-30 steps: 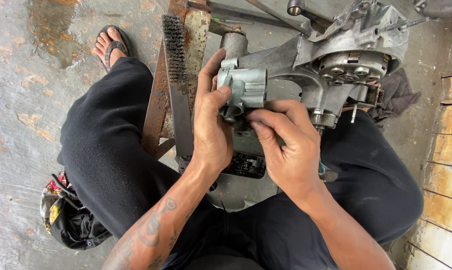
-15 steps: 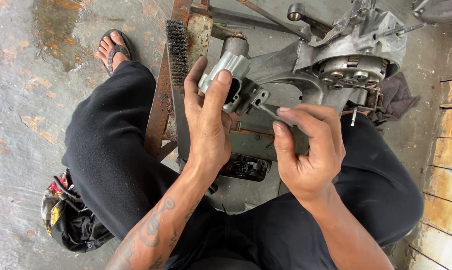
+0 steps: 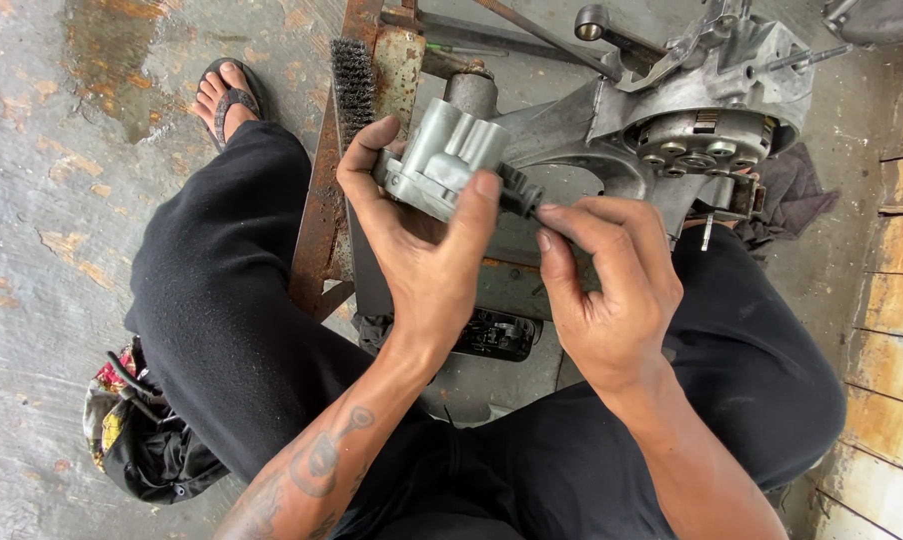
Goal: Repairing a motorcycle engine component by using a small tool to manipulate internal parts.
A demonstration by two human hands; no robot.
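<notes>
While cradled over the lap, sits in the left hand (image 3: 426, 265): a grey cast-metal housing (image 3: 443, 160), thumb across its near face, fingers curled round the far side. Held just in front of the engine case (image 3: 701, 110), apart from it, above the rusty stand (image 3: 321, 200). Right hand (image 3: 611, 290) pinched at thumb and forefinger on a small dark fitting (image 3: 521, 195) at the housing's right end; whether gripping or only touching, hard to tell. Looks rigid and fairly heavy for its size, probably oily, so likely slick on the smooth faces. Best taken round the blocky body, fingertips on ribs and edges, not by the small dark fitting, which seems the weaker part. Wire brush (image 3: 351, 85) propped on the stand behind; cloth bag (image 3: 131, 440) on the floor by the left leg.
</notes>
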